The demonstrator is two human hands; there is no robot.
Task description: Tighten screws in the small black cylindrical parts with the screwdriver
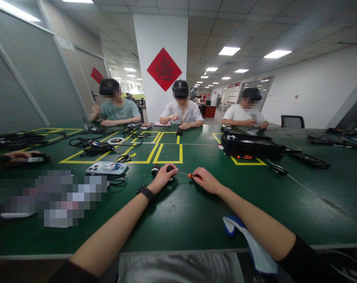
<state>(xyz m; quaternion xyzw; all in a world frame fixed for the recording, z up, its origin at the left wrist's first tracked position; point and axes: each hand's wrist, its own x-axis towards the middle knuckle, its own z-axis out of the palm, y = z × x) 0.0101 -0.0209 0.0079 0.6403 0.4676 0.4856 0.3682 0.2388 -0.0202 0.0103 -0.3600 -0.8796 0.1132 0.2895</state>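
My left hand [163,177], with a black band on its wrist, is closed round a small dark object [170,169] over the green table [178,220]. Just to its left stands another small dark round object [155,169]. My right hand [206,180] grips the orange and black handle of a screwdriver [195,176]. The thin metal shaft points left, toward the dark object in my left hand; whether its tip touches is too small to tell.
A phone [107,168] and cables [98,145] lie to the left. Black trays [252,144] and an orange-handled tool [244,157] are at the right. A blue and white cloth [252,243] hangs over the near edge. Three people sit opposite; another person's hand [21,156] is at far left.
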